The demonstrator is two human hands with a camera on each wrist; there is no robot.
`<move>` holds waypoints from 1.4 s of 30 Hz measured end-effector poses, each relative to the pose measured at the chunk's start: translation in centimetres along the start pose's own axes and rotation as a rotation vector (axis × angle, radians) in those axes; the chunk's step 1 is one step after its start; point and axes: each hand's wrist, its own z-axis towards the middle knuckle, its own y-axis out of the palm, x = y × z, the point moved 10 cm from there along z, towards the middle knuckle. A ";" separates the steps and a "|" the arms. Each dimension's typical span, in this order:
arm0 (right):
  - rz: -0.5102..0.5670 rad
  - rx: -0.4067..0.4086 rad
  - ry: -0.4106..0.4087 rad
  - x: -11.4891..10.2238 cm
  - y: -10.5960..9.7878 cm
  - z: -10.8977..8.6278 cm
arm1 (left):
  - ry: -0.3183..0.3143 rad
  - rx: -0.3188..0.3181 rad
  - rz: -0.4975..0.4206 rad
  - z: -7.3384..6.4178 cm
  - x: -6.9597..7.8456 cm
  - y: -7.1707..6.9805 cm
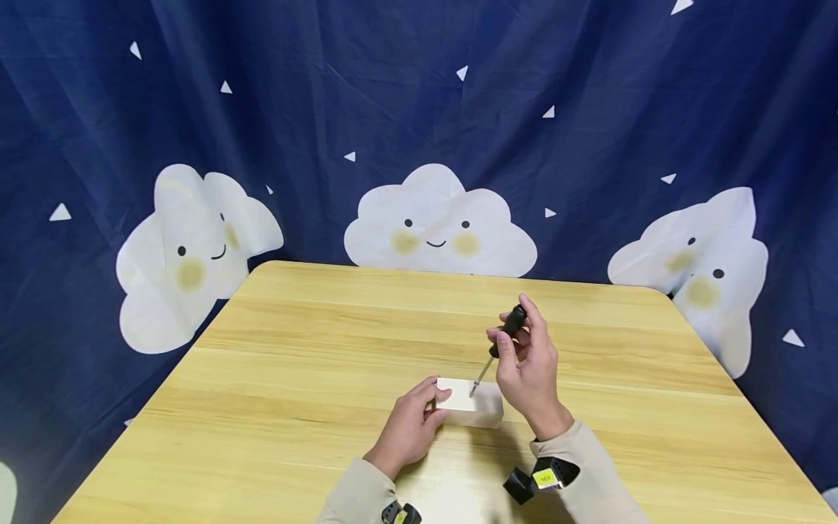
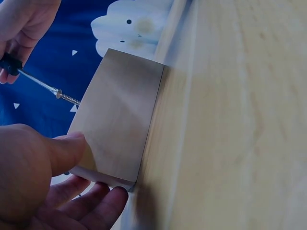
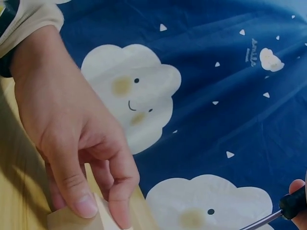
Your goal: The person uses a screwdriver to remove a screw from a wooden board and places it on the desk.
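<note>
A pale wooden block (image 1: 468,416) lies on the table in front of me. My left hand (image 1: 407,429) grips its left end, thumb along the near side and fingers around the end and the top. My right hand (image 1: 533,375) holds a screwdriver (image 1: 514,322) by its black handle, tilted over the block. In the left wrist view the metal shaft runs down to the head of a threaded screw (image 2: 68,98). The screw stands out from the block's top face, much of its thread showing. In the right wrist view only part of the screwdriver (image 3: 292,206) shows.
The light wooden table (image 1: 294,407) reaches back to a dark blue curtain (image 1: 393,87) with white clouds and triangles. Black straps with small devices (image 1: 546,477) sit on both wrists, over beige sleeves.
</note>
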 end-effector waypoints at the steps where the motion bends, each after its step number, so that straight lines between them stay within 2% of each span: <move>1: 0.004 0.004 0.001 0.1 -0.1 0.0 | 0.000 0.001 0.000 0.0 0.0 0.0; 10: 0.034 0.011 -0.014 0.0 -0.3 0.5 | 0.008 0.012 0.019 0.0 -0.1 -0.4; 15: 0.051 0.005 -0.100 -0.6 -0.4 0.6 | 0.014 0.006 0.033 0.1 0.1 -0.6; 19: 0.066 0.012 -0.178 -1.1 -0.9 0.8 | 0.026 -0.034 0.075 0.5 0.4 -0.7; 23: 0.078 0.028 -0.213 -1.0 -1.5 0.8 | 0.013 -0.074 0.123 1.0 0.8 -0.9; 26: 0.044 0.055 -0.226 -0.7 -2.3 0.7 | 0.031 -0.069 0.126 1.6 1.8 -1.2; 32: -0.067 0.116 -0.211 0.1 -4.1 -0.1 | 0.128 -0.055 0.130 2.7 4.4 -1.1; 36: -0.068 0.127 -0.180 0.7 -4.7 -0.8 | 0.137 -0.076 0.161 3.3 5.1 -0.5; 42: -0.045 0.170 -0.145 1.4 -5.3 -1.7 | 0.196 -0.120 0.210 4.2 6.0 1.0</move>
